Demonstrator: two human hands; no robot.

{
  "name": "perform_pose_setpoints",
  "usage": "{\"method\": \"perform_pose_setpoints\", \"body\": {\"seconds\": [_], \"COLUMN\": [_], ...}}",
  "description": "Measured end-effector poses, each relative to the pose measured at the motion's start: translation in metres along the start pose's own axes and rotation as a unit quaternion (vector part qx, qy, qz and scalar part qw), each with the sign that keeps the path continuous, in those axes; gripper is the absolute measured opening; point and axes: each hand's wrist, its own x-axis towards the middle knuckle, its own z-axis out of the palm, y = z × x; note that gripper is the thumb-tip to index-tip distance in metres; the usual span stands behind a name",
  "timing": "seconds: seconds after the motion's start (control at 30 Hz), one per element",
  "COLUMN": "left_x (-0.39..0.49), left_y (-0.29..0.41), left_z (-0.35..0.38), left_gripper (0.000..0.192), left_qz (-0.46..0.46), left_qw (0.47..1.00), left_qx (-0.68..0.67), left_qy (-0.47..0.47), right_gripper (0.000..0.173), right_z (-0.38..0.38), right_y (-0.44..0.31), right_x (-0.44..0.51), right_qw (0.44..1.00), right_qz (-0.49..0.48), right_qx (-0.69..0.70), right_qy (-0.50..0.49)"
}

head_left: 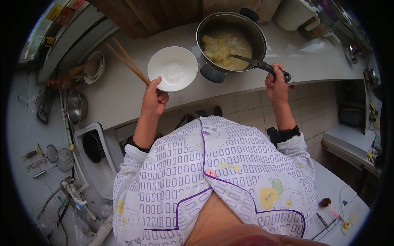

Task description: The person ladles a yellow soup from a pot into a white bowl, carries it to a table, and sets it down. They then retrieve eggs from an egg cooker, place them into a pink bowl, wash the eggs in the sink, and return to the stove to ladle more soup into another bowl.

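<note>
My left hand (155, 97) grips an empty white bowl (173, 68) by its near rim, thumb over the edge, together with a pair of wooden chopsticks (127, 64) that point up to the left. To the right of the bowl stands a deep metal pot (261, 40) with dark handles, holding pale yellowish food in steaming or bubbling liquid. My right hand (278, 78) is closed on the black handle of a ladle or serving spoon (246, 59). Its far end lies in the food and is hidden there.
Along the counter's (123, 104) left end are stacked bowls (95, 67) and a metal bowl (77, 107). A sink (107, 172) with a dark pan (93, 147) lies at lower left, strainers (64, 160) beside it. A white container (292, 13) stands behind, right of the pot.
</note>
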Motion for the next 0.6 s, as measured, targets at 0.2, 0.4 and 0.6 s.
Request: {"method": "perform_pose_setpoints", "body": {"seconds": [0.2, 0.4, 0.6], "left_x": [0.008, 0.014, 0.017], "left_y": [-0.002, -0.004, -0.006], "left_z": [-0.001, -0.004, 0.002], "left_gripper": [0.024, 0.028, 0.023], "left_qz": [-0.011, -0.024, -0.01], "left_qw": [1.0, 0.998, 0.999], "left_qx": [0.004, 0.01, 0.029], "left_qy": [-0.023, -0.049, -0.043], "right_gripper": [0.008, 0.009, 0.007], "right_z": [-0.001, 0.008, 0.012], "right_y": [-0.013, -0.026, -0.043], "right_x": [-0.016, -0.031, -0.043], "right_qw": [1.0, 1.0, 1.0], "right_qz": [0.006, 0.01, 0.013], "right_qx": [0.01, 0.013, 0.005], "right_qy": [0.011, 0.018, 0.021]}}
